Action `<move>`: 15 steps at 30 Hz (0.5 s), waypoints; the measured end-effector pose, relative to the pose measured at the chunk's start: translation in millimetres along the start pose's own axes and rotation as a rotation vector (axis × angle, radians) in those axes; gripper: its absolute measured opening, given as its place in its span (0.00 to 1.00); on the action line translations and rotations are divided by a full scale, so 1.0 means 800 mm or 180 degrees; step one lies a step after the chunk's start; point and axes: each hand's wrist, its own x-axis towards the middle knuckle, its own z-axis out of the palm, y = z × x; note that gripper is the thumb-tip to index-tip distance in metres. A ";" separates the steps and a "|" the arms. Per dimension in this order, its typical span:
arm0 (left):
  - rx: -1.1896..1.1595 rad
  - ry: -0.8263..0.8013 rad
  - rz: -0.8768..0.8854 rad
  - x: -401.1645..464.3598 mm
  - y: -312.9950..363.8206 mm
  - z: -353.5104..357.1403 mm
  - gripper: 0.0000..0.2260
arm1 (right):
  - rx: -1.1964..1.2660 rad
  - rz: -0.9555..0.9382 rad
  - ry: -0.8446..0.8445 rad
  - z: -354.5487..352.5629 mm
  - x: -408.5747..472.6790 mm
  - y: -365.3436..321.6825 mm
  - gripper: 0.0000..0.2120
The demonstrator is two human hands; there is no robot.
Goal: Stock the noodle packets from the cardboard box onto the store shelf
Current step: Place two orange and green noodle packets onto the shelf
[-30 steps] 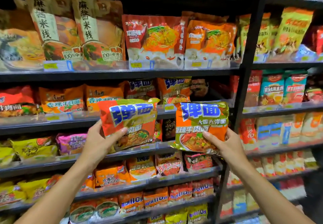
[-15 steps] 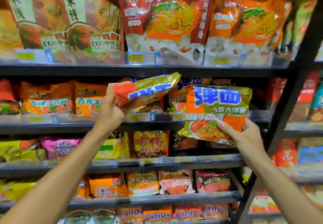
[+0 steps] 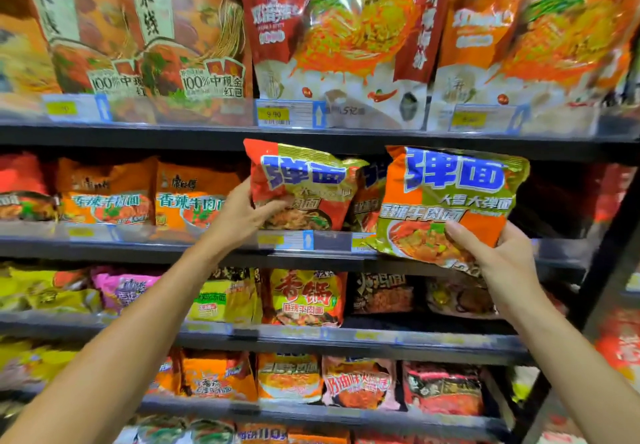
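My left hand (image 3: 239, 216) grips a red and green noodle packet (image 3: 304, 180) with blue lettering by its lower left corner. That packet stands upright at the front of the second shelf (image 3: 207, 248), in front of a similar packet. My right hand (image 3: 498, 253) holds a second, orange and green noodle packet (image 3: 453, 194) by its lower right corner, in the air just before the same shelf's edge, right of the first. The cardboard box is out of view.
Large noodle bags (image 3: 339, 38) fill the shelf above. Orange packets (image 3: 187, 194) stand left of my left hand. A dark gap (image 3: 554, 201) lies on the second shelf behind and right of the right packet. Lower shelves carry several more packets. A black upright post (image 3: 609, 256) is at right.
My left hand turned its packet from tilted flat to upright and set it into the second shelf. The right packet rose slightly towards the shelf. The camera has moved closer to the shelves.
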 end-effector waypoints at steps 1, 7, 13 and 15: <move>0.0108 0.0031 0.0021 0.000 -0.002 -0.001 0.17 | 0.0017 0.0022 -0.0049 0.001 0.002 0.001 0.21; 0.0764 -0.0009 0.0273 0.003 -0.009 -0.011 0.23 | -0.0239 0.0255 -0.0712 0.007 0.001 0.012 0.17; 0.1262 0.0419 0.0499 -0.005 -0.023 -0.008 0.31 | -0.0219 0.0244 -0.0759 0.011 -0.005 0.014 0.16; 0.1231 0.0395 0.0398 -0.003 -0.019 -0.012 0.28 | -0.0169 0.0256 -0.0764 0.013 -0.006 0.013 0.16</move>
